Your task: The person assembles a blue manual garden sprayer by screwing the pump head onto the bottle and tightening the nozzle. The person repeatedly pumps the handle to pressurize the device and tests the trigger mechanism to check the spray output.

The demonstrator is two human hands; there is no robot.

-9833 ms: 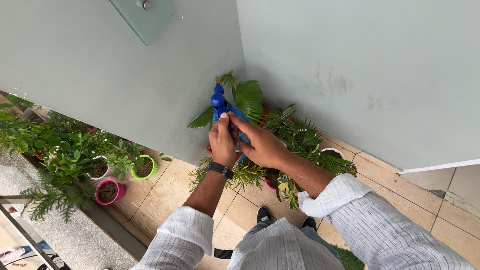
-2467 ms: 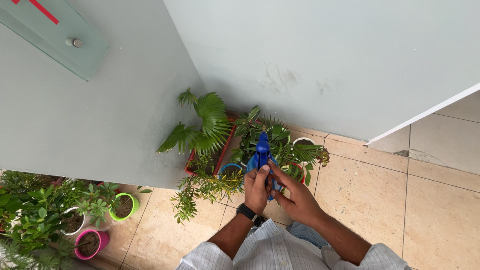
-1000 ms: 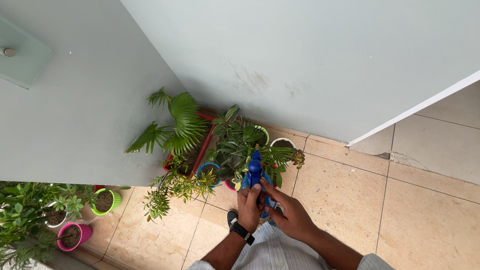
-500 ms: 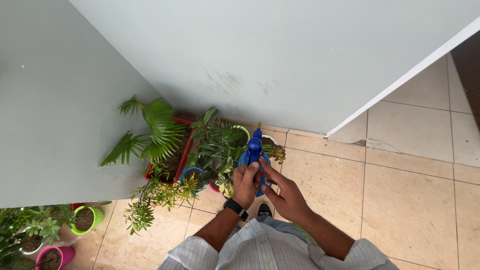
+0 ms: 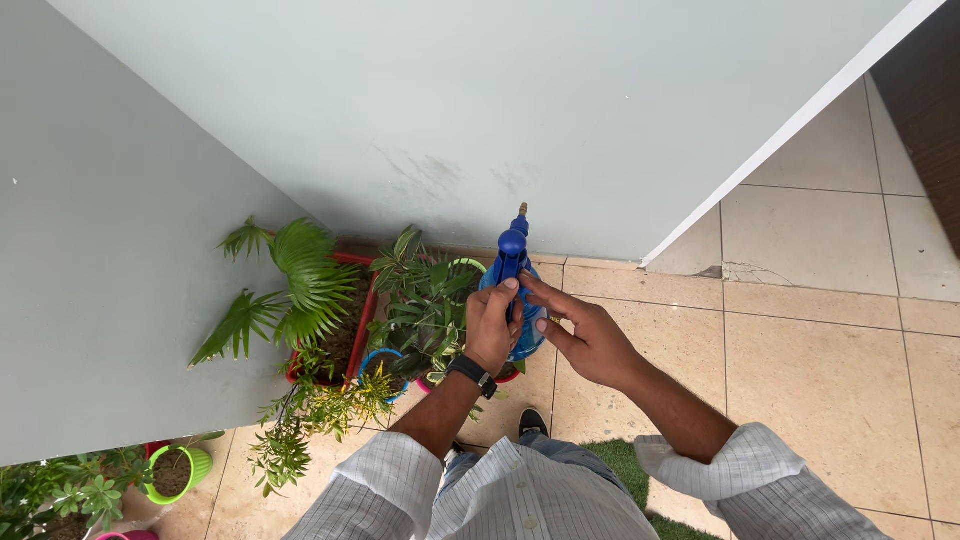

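We hold a blue spray bottle (image 5: 514, 290) up in front of us with both hands, above the cluster of potted plants in the corner where two pale green walls (image 5: 480, 110) meet. Our left hand (image 5: 492, 328) wraps the bottle's neck from behind, its fingers curled together around the blue pump head, with one fingertip resting at the top of the handle. A black wristwatch (image 5: 471, 374) sits on that wrist. Our right hand (image 5: 583, 336) comes in from the right side; its fingers are stretched out and slightly fanned, the tips touching the bottle's side and trigger area, while the palm stays clear of it. The small brass-coloured nozzle points away from us, toward the wall.

Below the bottle stands a fan palm (image 5: 290, 285) in a red rectangular planter (image 5: 358, 325), just beside a leafy plant (image 5: 420, 295) with variegated leaves. A blue round pot (image 5: 375, 362) sits near their base, and a lime green pot (image 5: 185, 470) stands well apart at the lower left. The floor is beige tile (image 5: 820, 350). Both our sleeves are striped white shirt cuffs, and a black shoe (image 5: 531, 422) shows beneath us.
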